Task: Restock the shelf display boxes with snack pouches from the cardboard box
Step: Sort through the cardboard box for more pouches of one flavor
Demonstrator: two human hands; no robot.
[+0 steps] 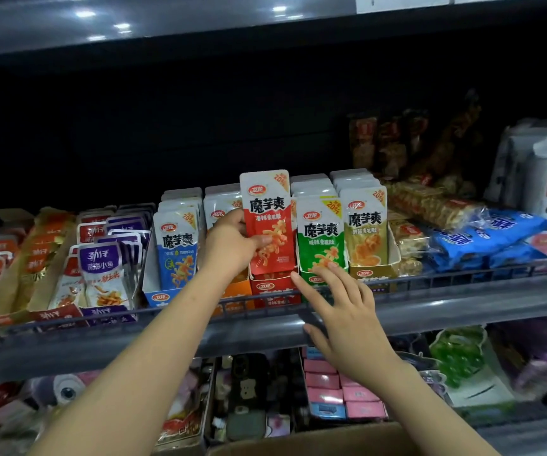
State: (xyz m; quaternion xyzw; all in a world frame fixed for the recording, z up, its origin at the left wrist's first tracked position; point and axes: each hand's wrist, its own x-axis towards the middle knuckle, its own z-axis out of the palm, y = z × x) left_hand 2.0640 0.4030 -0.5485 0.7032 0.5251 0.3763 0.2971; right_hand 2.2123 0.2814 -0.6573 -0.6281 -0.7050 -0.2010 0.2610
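My left hand [232, 241] pinches a red snack pouch [267, 218] by its left edge, holding it upright in the red display box [273, 289] on the middle shelf. My right hand [341, 311] is spread with straight fingers; its fingertips touch the front of the green display box [315, 278] below the green pouches [321, 236]. Blue pouches [176, 248] stand to the left and yellow-brown pouches [366, 225] to the right. An orange display box [236, 289] sits partly hidden behind my left wrist. The cardboard box [315, 439] shows at the bottom edge.
A wire rail [463, 276] runs along the shelf front. Purple and red fish-snack pouches [101, 264] fill boxes at left. Blue bags [483, 238] and white packs [535, 166] lie at right. The lower shelf holds pink boxes [331, 386] and green candy [456, 357].
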